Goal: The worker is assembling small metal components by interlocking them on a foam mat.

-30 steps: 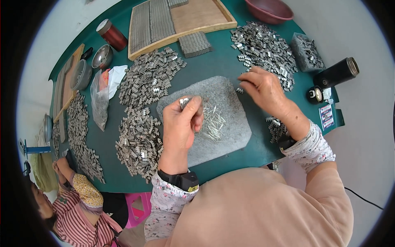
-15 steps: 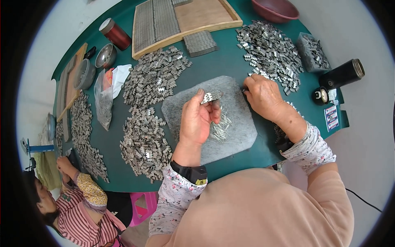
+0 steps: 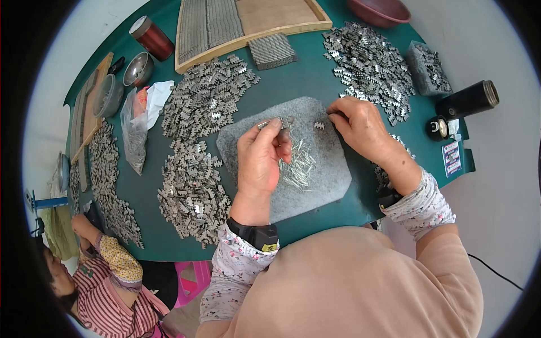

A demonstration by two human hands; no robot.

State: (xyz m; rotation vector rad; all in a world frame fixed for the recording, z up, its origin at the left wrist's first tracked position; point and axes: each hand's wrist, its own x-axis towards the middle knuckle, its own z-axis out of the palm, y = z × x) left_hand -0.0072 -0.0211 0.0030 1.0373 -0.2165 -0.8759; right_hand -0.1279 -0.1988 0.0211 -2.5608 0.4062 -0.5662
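My left hand is closed over the grey felt mat, its thumb and fingers pinching a short strip of toothed metal links. Thin silvery pins lie in a loose heap on the mat beside that hand. My right hand hovers at the mat's upper right edge with its fingers drawn together. A small toothed metal link shows just left of its fingertips; whether they touch it I cannot tell. What the right fingers hold, if anything, is hidden.
Piles of links lie left and right on the green table. A wooden tray with linked metal mesh stands at the back. A black flask and a plastic tub are at right; another person sits at left.
My left hand has shifted slightly left and turned, so the strip shows less. My right hand has risen slightly and moved a little left; a single link now shows beside its fingertips.
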